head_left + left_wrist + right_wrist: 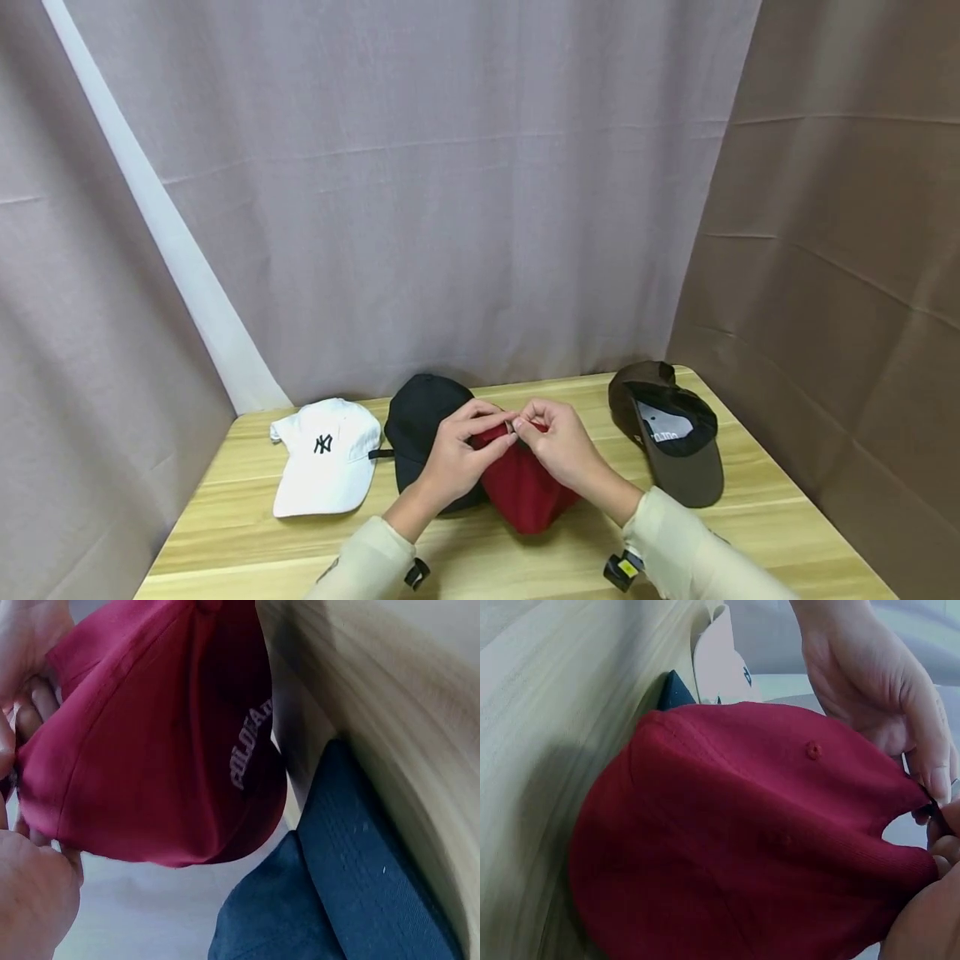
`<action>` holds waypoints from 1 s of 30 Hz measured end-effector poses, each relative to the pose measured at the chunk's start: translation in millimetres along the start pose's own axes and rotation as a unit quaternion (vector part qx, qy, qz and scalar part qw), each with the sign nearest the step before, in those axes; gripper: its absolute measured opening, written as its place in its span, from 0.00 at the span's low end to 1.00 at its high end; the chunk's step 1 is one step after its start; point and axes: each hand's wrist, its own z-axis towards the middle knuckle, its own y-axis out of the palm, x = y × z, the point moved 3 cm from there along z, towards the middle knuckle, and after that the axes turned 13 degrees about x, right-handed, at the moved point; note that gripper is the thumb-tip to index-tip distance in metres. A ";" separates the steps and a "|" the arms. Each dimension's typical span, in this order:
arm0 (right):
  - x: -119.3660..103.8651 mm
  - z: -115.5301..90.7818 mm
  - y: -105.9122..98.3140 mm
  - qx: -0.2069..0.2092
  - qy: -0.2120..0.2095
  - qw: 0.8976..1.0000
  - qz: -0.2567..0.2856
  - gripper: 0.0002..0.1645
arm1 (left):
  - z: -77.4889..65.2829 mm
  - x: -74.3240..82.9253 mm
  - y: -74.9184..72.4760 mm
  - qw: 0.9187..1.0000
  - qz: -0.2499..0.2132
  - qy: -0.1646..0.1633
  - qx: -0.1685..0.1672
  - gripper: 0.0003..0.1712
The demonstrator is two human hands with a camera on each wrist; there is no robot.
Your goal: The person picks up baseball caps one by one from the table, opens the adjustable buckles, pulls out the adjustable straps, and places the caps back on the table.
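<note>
A red baseball cap (525, 496) is held up over the table between both hands, its back opening and strap (934, 808) uppermost. My left hand (467, 450) pinches one side of that strap between thumb and fingers. Close beside it, fingertips nearly meeting, my right hand (564, 446) pinches the other side. Pale lettering (251, 742) shows on the cap's front in the left wrist view. Just behind the left hand sits a black cap (416, 417), partly covered by that hand and the red cap.
On the wooden table (232, 517), a white cap (330, 458) with a dark NY emblem lies to the left. Toward the right, a dark brown cap (686, 475) shows its inside and pale lining. Grey-brown curtains (465, 208) stand close behind the table and along its sides.
</note>
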 end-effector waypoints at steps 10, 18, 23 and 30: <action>4.4 1.9 -3.8 -0.036 -0.023 0.999 -0.011 0.06 | 0.7 -4.1 -0.7 1.000 -0.003 -0.012 -0.001 0.15; 1.9 2.6 -5.5 -0.012 0.002 1.000 -0.015 0.07 | 4.5 -3.8 3.3 1.000 -0.001 -0.012 -0.012 0.15; -1.0 3.5 -6.5 0.001 0.007 1.000 -0.021 0.08 | 5.3 -2.6 2.9 1.000 0.002 -0.010 -0.009 0.14; -0.3 2.6 -7.1 0.010 0.029 1.000 -0.009 0.09 | 1.5 -2.9 1.4 1.000 -0.003 -0.014 0.001 0.14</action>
